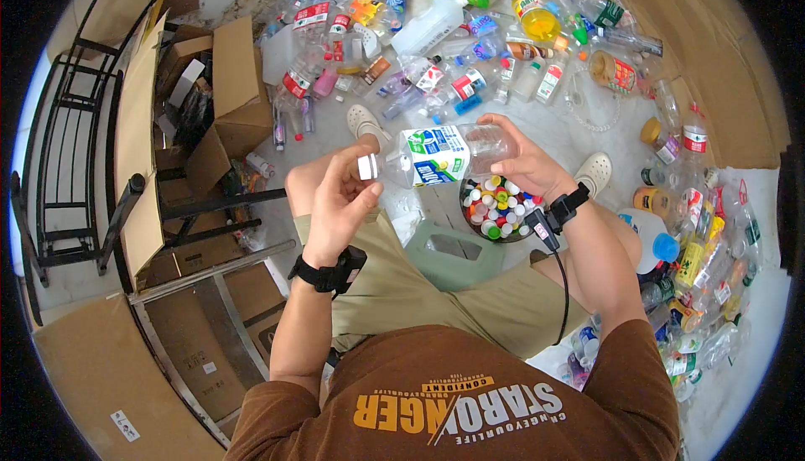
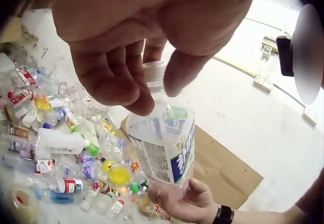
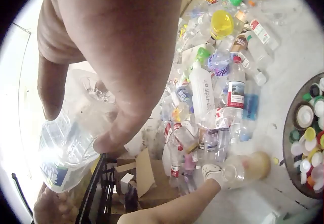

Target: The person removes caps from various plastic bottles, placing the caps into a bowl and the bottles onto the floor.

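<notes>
Water bottle, clear plastic, blue-green label, held level above lap | left hand: fingers pinching white cap at neck end | right hand: fingers curled round base end | below: bowl of loose caps on floor

Brown printed shirt, black wrist straps

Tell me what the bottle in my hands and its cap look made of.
Bottle: clear, glossy, thin plastic, likely; the floor shows through it, and a printed label wraps it. Cap: opaque white, probably plastic, matte; too small to tell more.
</notes>
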`<state>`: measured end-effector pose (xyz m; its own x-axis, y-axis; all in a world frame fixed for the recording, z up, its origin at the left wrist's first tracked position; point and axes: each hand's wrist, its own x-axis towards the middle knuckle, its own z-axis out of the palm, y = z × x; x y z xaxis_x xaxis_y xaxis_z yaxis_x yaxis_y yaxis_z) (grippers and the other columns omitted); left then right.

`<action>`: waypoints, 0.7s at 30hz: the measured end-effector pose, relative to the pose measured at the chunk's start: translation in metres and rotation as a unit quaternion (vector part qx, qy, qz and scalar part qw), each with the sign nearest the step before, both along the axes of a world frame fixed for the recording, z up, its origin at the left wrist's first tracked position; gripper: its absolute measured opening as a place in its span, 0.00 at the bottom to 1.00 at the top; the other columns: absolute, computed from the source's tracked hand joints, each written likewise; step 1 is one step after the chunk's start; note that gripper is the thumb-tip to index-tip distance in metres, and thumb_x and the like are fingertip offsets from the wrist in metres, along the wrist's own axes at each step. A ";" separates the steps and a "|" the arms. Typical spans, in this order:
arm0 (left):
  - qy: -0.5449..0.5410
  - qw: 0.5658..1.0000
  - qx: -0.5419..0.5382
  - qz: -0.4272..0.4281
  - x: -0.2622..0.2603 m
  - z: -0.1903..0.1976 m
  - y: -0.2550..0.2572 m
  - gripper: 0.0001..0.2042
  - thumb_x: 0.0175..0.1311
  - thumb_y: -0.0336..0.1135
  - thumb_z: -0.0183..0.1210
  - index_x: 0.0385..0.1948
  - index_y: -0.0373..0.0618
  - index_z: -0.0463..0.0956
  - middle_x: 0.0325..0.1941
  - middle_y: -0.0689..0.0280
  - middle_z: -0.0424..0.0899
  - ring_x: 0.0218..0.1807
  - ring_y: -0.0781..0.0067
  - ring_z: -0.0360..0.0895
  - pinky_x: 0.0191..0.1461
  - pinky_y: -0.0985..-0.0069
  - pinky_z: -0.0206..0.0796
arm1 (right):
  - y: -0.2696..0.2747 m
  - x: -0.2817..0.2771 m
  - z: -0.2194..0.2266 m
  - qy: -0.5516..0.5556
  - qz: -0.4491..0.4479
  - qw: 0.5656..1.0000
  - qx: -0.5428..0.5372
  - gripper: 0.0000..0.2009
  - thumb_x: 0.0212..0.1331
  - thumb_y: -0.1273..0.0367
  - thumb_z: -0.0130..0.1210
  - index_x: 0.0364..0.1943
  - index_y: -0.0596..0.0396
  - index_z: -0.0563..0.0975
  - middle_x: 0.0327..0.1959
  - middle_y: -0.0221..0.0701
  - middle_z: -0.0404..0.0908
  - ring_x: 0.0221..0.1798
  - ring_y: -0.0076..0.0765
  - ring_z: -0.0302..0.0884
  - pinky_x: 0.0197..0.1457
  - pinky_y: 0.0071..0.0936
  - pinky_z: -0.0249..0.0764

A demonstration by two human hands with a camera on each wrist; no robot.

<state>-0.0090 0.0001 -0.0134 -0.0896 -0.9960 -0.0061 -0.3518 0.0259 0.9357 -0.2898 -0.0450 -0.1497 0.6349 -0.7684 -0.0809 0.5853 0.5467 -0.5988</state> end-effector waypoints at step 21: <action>0.256 0.950 0.163 0.071 0.013 -0.005 -0.005 0.19 0.70 0.43 0.51 0.48 0.32 0.73 0.37 0.60 0.80 0.37 0.69 0.80 0.39 0.75 0.74 | -0.001 0.004 0.007 -0.012 -0.004 1.000 0.017 0.38 0.47 0.79 0.60 0.66 0.48 0.58 0.62 0.39 0.64 0.64 0.42 0.66 0.68 0.42 0.63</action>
<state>0.0036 -0.0045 -0.0181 -0.0283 -0.9511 -0.3076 0.1729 -0.3077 0.9356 -0.2862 -0.0459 -0.1428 0.6312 -0.7701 -0.0924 0.6037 0.5625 -0.5650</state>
